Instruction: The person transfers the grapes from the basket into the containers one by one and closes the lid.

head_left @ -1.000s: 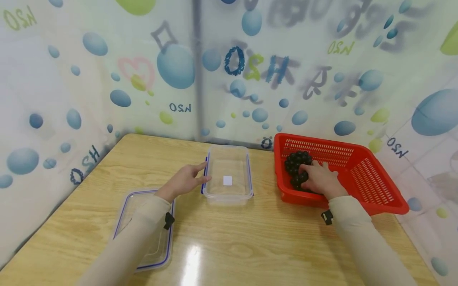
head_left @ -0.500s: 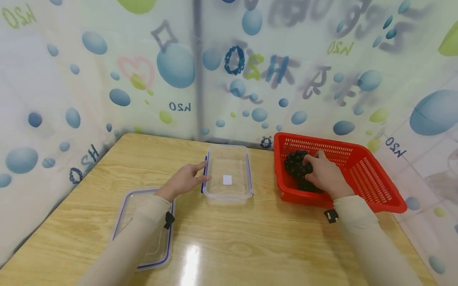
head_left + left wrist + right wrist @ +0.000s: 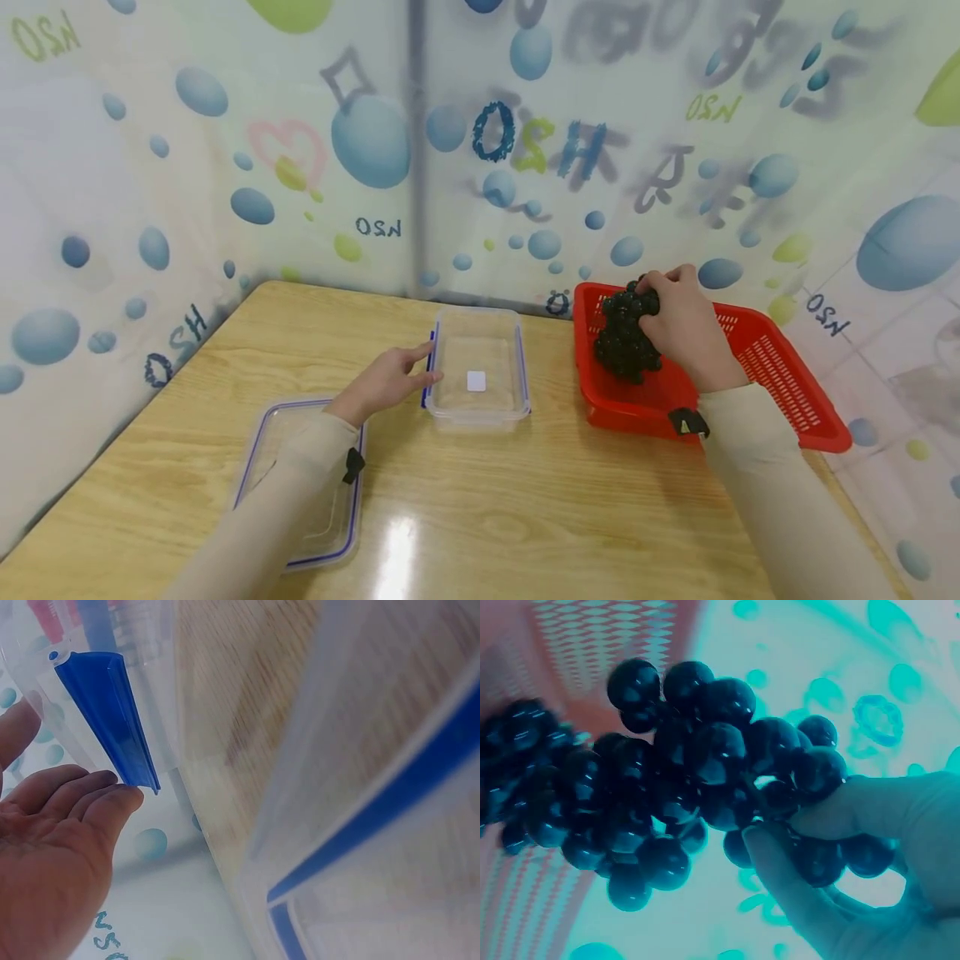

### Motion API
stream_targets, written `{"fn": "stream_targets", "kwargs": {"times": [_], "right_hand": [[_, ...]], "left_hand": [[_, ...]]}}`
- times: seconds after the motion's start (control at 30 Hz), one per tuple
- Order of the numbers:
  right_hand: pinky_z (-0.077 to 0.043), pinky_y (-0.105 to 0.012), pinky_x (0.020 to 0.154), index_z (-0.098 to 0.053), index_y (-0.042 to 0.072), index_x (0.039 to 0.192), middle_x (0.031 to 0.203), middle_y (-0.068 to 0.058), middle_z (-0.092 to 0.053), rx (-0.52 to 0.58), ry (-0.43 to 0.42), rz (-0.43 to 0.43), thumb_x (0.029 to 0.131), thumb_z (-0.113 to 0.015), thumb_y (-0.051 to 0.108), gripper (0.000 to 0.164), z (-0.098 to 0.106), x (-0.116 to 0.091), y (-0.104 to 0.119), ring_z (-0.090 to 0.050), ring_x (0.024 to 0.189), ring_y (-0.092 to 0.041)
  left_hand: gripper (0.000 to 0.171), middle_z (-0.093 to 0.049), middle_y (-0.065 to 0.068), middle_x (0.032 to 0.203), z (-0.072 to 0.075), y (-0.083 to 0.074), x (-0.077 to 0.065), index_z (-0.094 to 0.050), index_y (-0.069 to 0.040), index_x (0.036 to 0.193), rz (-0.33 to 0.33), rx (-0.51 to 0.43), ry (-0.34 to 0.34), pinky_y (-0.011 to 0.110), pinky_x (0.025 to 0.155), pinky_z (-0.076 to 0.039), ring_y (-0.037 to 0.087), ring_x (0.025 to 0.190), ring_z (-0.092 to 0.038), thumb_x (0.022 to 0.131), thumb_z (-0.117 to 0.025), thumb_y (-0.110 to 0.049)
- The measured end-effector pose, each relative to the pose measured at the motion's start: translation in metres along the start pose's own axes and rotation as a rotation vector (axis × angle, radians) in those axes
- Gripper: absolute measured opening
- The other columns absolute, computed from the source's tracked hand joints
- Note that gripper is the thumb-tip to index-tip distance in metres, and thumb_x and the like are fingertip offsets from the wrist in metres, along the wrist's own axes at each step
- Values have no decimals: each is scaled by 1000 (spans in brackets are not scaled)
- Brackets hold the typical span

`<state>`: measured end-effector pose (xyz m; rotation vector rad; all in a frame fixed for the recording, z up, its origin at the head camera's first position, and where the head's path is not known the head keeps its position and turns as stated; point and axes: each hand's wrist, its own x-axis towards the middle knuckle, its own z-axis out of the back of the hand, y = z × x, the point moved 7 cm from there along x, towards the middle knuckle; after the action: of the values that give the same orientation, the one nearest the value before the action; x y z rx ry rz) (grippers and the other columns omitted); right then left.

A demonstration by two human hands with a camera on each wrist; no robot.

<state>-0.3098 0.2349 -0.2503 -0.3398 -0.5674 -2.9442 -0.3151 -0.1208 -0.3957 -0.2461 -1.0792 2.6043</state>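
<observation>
My right hand (image 3: 688, 321) pinches a bunch of dark grapes (image 3: 626, 333) near its top, over the left part of the red basket (image 3: 810, 417). In the right wrist view the thumb and fingers close in among the round, glossy grapes (image 3: 712, 754). More dark grapes (image 3: 517, 757) show lower down by the basket wall. My left hand (image 3: 390, 383) rests at the left side of a clear plastic food container (image 3: 483, 412), fingers fairly straight. In the left wrist view its fingertips lie at the end of the container's blue clip (image 3: 109, 712).
A clear lid with a blue seal (image 3: 322, 546) lies on the wooden table (image 3: 525, 517) at the left, partly under the left forearm. Behind the table stands a wall covering (image 3: 480, 200) with blue and green spots. A white square (image 3: 476, 381) shows within the container.
The right hand has shifted its hold on the grapes and raised them, so the bunch now hangs upright above the basket floor. The left hand has stayed at the container.
</observation>
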Motion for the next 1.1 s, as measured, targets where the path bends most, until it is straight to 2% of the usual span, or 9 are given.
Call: {"fn": "stream_targets", "kwargs": {"times": [0.1,0.2,0.33,0.43,0.57,0.87,1.1], "right_hand": [[-51,-58,81,-55,3,121,129,-26,-32,43,-48,13,90,-54,-2,31,9,5,19,-52,94,-46],[-50,-49,67,-55,4,122,132,-25,-31,70,-78,44,90,-54,-1,32,13,12,40,-52,82,-41],[-41,-41,57,-55,6,123,132,-21,-30,114,-84,99,90,-54,-1,34,8,25,68,-49,66,-35],[-41,-39,59,-55,6,123,132,-20,-30,152,-74,132,88,-53,-2,35,-1,35,87,-50,69,-34],[-42,-37,61,-55,7,123,133,-19,-31,177,-41,148,89,-56,-2,35,-18,45,105,-50,72,-33],[-39,-32,51,-54,10,122,128,-15,-30,144,41,178,89,-56,-2,35,-71,53,126,-41,53,-24],[-42,-30,49,-54,11,124,133,-15,-30,133,108,226,90,-58,-1,36,-110,56,140,-45,51,-21]], "left_hand": [[64,-37,22,150,0,0,1,-36,-6,151,-3,5,1,53,105,-37,44,128,-45,99,-61,-33],[64,-37,23,150,2,-1,2,-36,-4,151,-12,18,0,53,104,-38,43,127,-45,99,-61,-32],[63,-38,23,149,3,-2,2,-37,-4,150,-15,21,-5,53,104,-38,42,126,-47,99,-61,-31],[63,-38,23,149,3,-3,1,-37,-4,150,-16,9,-9,53,104,-38,42,126,-47,99,-62,-30],[64,-36,21,150,1,-3,1,-37,-3,150,-23,-19,-5,52,106,-36,45,129,-44,98,-62,-31],[64,-35,20,151,1,0,1,-37,-4,150,-4,-39,-6,52,107,-34,44,131,-40,98,-62,-31],[64,-37,22,150,1,-1,2,-37,-7,151,28,-42,4,51,107,-34,41,132,-42,98,-63,-31]]}}
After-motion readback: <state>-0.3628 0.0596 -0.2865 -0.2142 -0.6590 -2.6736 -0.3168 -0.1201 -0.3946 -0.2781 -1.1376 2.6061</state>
